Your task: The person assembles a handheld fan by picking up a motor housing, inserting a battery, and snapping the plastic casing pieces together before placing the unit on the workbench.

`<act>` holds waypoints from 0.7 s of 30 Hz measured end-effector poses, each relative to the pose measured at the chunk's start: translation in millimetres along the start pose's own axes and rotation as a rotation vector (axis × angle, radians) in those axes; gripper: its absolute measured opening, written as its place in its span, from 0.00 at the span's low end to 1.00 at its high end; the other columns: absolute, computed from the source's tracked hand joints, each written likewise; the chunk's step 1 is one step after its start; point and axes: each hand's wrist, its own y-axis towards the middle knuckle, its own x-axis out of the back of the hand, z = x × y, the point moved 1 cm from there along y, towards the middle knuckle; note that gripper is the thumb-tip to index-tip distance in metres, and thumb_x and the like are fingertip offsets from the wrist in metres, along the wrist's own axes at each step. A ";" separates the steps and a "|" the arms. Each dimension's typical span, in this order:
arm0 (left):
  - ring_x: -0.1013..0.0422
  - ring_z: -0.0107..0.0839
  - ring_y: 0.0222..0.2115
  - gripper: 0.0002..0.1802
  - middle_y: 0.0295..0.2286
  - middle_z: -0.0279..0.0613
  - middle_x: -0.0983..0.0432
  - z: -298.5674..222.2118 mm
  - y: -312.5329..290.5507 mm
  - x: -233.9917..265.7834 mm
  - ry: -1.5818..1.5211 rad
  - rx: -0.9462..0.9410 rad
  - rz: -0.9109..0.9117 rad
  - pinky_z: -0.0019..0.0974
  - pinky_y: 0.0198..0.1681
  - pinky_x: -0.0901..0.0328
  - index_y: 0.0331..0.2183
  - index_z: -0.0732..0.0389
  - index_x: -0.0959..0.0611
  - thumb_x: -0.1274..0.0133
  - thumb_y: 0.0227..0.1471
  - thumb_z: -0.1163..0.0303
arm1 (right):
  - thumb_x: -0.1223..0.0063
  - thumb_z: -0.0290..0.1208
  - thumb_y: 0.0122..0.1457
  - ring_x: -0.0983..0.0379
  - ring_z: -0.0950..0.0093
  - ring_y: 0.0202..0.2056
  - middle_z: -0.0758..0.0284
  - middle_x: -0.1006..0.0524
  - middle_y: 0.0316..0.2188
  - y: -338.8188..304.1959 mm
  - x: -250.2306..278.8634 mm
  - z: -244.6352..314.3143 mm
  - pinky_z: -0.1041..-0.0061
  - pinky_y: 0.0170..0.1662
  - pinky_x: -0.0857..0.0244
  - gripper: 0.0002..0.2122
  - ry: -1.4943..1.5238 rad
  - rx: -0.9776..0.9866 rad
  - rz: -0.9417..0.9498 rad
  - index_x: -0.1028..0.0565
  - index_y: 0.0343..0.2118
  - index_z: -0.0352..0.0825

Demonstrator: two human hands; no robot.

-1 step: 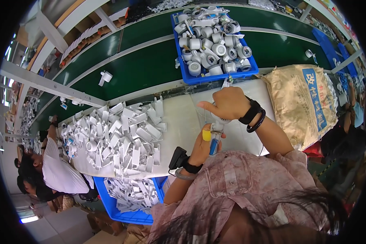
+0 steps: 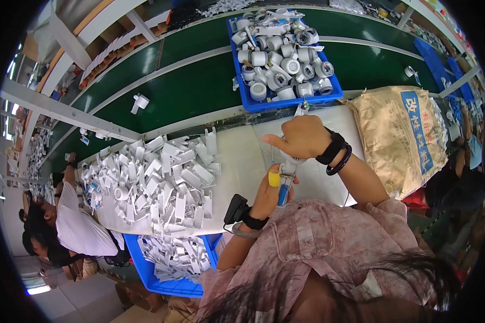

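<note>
My left hand (image 2: 268, 196), with a yellow wrap on its thumb, is closed round a white plastic handle (image 2: 288, 171) with a blue cylinder (image 2: 283, 195) showing in its open side. Just above it, my right hand (image 2: 305, 137) is curled, back upward and thumb pointing left. It covers the upper end of the held piece, where part of a white rounded head shows beneath. A small metallic and green end (image 2: 303, 107) sticks out beyond the right knuckles; what it belongs to is hidden, as are the right fingertips.
White plastic shells (image 2: 170, 175) are heaped at left on the pale tabletop (image 2: 242, 156). A blue crate (image 2: 253, 106) of white round-headed units stands ahead; another blue bin (image 2: 183, 288) of shells is below left. A brown sack (image 2: 382, 140) lies right. Another person (image 2: 83, 226) works at far left.
</note>
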 end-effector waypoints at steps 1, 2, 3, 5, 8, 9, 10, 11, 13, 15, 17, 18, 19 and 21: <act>0.30 0.24 0.22 0.28 0.34 0.42 0.26 0.9 -0.1 1.3 -0.013 0.005 0.032 0.27 0.25 0.35 0.47 0.60 0.32 0.72 0.62 0.46 | 0.66 0.63 0.57 0.29 0.57 0.18 0.57 0.29 0.11 0.6 1.3 1.9 0.62 0.22 0.38 0.36 -0.002 0.002 -0.004 0.26 0.10 0.33; 0.30 0.24 0.22 0.28 0.34 0.42 0.26 0.6 -0.4 1.3 -0.011 0.001 0.031 0.27 0.25 0.35 0.47 0.60 0.32 0.72 0.62 0.46 | 0.67 0.63 0.57 0.29 0.57 0.17 0.57 0.29 0.11 0.8 2.3 3.8 0.63 0.21 0.38 0.36 -0.001 0.014 0.002 0.26 0.10 0.33; 0.29 0.25 0.23 0.28 0.34 0.42 0.26 0.5 -0.7 1.2 0.001 0.005 0.023 0.27 0.26 0.34 0.48 0.60 0.33 0.72 0.62 0.47 | 0.67 0.64 0.57 0.29 0.58 0.17 0.57 0.29 0.10 1.1 2.8 5.8 0.63 0.20 0.39 0.36 0.000 0.023 0.008 0.26 0.09 0.33; 0.29 0.26 0.23 0.28 0.34 0.43 0.26 -2.4 -0.1 -0.1 0.016 0.009 0.015 0.28 0.27 0.34 0.49 0.60 0.33 0.72 0.63 0.47 | 0.67 0.64 0.57 0.29 0.58 0.17 0.57 0.29 0.10 2.9 7.2 12.7 0.64 0.20 0.38 0.37 -0.005 0.039 0.013 0.26 0.09 0.33; 0.28 0.27 0.24 0.27 0.34 0.44 0.25 -11.5 4.1 -2.8 -0.035 0.025 -0.042 0.29 0.28 0.33 0.50 0.59 0.34 0.72 0.63 0.48 | 0.69 0.66 0.56 0.28 0.60 0.18 0.58 0.27 0.12 5.0 8.8 19.1 0.65 0.21 0.37 0.37 -0.031 0.033 0.063 0.24 0.12 0.34; 0.27 0.29 0.26 0.26 0.36 0.45 0.25 -14.2 5.5 -0.3 -0.049 0.046 -0.025 0.30 0.30 0.31 0.51 0.59 0.35 0.71 0.63 0.49 | 0.70 0.67 0.55 0.27 0.62 0.19 0.58 0.26 0.14 6.4 8.6 20.6 0.67 0.22 0.36 0.37 -0.053 0.022 0.107 0.22 0.14 0.34; 0.26 0.31 0.28 0.26 0.37 0.46 0.25 -16.4 6.8 1.8 -0.064 0.068 -0.007 0.32 0.31 0.30 0.51 0.59 0.36 0.70 0.63 0.50 | 0.70 0.67 0.55 0.27 0.62 0.19 0.58 0.26 0.14 7.1 6.6 21.6 0.67 0.22 0.36 0.37 -0.052 0.024 0.105 0.22 0.14 0.34; 0.26 0.31 0.28 0.26 0.37 0.46 0.25 -18.0 8.1 3.4 -0.062 0.067 -0.009 0.32 0.31 0.30 0.51 0.59 0.36 0.70 0.63 0.50 | 0.70 0.67 0.55 0.27 0.62 0.19 0.58 0.25 0.15 7.9 2.9 22.6 0.67 0.22 0.36 0.37 -0.054 0.040 0.084 0.22 0.14 0.34; 0.25 0.35 0.32 0.23 0.42 0.47 0.28 -20.5 11.1 4.4 -0.107 0.083 0.061 0.37 0.35 0.28 0.52 0.59 0.36 0.67 0.63 0.53 | 0.70 0.66 0.55 0.27 0.62 0.19 0.58 0.25 0.15 6.8 0.5 26.3 0.67 0.22 0.36 0.37 -0.057 0.055 0.063 0.22 0.15 0.35; 0.25 0.36 0.33 0.26 0.43 0.47 0.29 -19.5 17.5 7.0 -0.195 0.108 0.026 0.37 0.34 0.28 0.54 0.58 0.40 0.59 0.59 0.55 | 0.70 0.65 0.57 0.26 0.62 0.20 0.58 0.25 0.15 5.2 0.3 30.8 0.66 0.23 0.35 0.36 -0.083 0.051 0.083 0.21 0.16 0.35; 0.24 0.37 0.34 0.31 0.43 0.46 0.30 -19.2 21.2 7.7 -0.283 0.133 -0.007 0.36 0.34 0.28 0.55 0.57 0.43 0.50 0.56 0.56 | 0.71 0.63 0.58 0.26 0.62 0.20 0.59 0.25 0.15 5.8 -3.6 28.1 0.66 0.23 0.35 0.35 -0.076 0.055 0.065 0.21 0.16 0.36; 0.25 0.38 0.34 0.26 0.44 0.46 0.30 -19.2 21.6 8.8 -0.242 0.125 -0.018 0.39 0.35 0.27 0.54 0.57 0.41 0.54 0.58 0.59 | 0.71 0.62 0.59 0.26 0.62 0.20 0.60 0.25 0.16 6.7 -5.9 27.2 0.65 0.23 0.36 0.35 -0.067 0.063 0.050 0.21 0.16 0.36; 0.25 0.39 0.34 0.21 0.44 0.45 0.31 -18.9 21.8 9.8 -0.203 0.117 -0.030 0.42 0.35 0.27 0.53 0.57 0.38 0.58 0.60 0.61 | 0.71 0.62 0.59 0.26 0.62 0.20 0.60 0.25 0.16 7.9 -5.9 25.9 0.65 0.23 0.36 0.35 -0.068 0.065 0.050 0.21 0.16 0.36; 0.25 0.38 0.33 0.23 0.43 0.46 0.30 -16.2 22.7 11.3 -0.254 0.097 -0.061 0.40 0.34 0.27 0.52 0.58 0.39 0.54 0.58 0.63 | 0.74 0.60 0.61 0.25 0.64 0.24 0.59 0.23 0.19 10.5 -5.8 22.6 0.66 0.27 0.34 0.34 0.060 0.072 0.147 0.21 0.18 0.36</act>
